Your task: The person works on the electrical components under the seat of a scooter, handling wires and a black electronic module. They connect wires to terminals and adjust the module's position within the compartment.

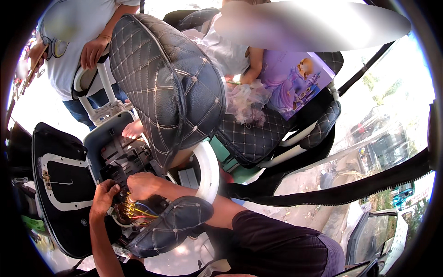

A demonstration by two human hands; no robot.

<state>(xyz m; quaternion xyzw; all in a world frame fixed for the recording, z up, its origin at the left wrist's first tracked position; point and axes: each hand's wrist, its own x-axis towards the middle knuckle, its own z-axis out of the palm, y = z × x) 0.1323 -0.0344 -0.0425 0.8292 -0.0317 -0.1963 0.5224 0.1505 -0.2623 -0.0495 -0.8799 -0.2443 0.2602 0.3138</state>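
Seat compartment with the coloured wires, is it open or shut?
Open: its black lid is swung aside to the left, leaving the coloured wires exposed.

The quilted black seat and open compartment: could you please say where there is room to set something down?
The quilted black seat is bare in front, between pale tulle and a white armrest tube. The compartment is crowded: wires, yellow connectors, left hand, right hand.

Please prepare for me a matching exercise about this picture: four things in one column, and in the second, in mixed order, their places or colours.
Things:
1. bundle of wires
2. princess picture
3. panel with white frame
4. thick curved tube

Places or colours:
A. white all over
B. mainly purple
C. just below the right hand
D. black, at the left

Pairs: 1-C, 2-B, 3-D, 4-A
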